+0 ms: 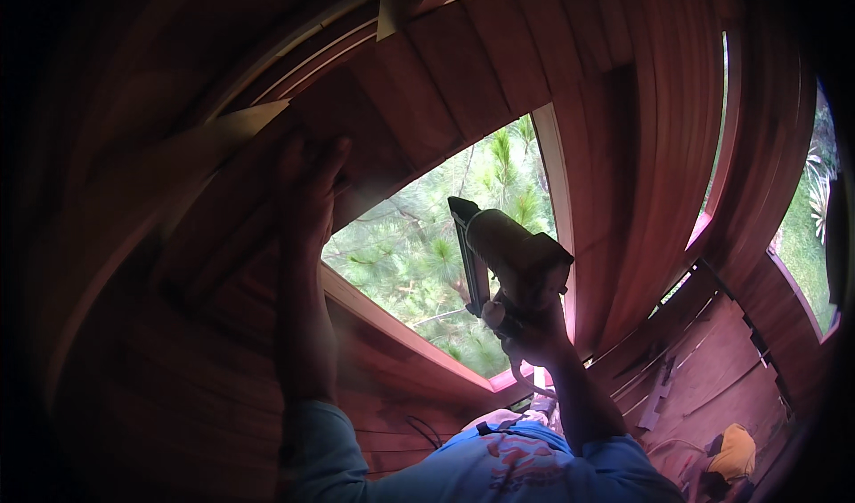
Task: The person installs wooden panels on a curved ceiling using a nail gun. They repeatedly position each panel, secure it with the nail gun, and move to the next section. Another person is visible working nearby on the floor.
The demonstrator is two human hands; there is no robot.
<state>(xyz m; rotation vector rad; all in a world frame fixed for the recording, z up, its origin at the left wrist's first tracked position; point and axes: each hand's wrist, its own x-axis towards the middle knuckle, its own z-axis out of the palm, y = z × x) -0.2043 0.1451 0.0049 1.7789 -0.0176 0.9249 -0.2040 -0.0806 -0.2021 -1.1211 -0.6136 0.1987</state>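
Note:
My right hand point(537, 336) is wrapped round the handle of a dark nail gun point(512, 249). The tool is raised in front of the window opening, and its long slim side stands to the left. From its lower end a hose point(525, 380) hangs down. My left hand point(312, 178) is lifted high on the left, its fingers closed at a reddish wooden board point(361, 116) of the plank lining. Shadow hides most of those fingers, though the thumb shows against the wood.
The window opening point(419, 236) has a pale wooden frame point(554, 165), with pine branches outside. Plank walls point(606, 182) curve around me. More openings lie at the right. Low on the right are a wooden floor point(712, 378), a loose wood strip point(657, 394) and an orange-yellow object point(736, 452).

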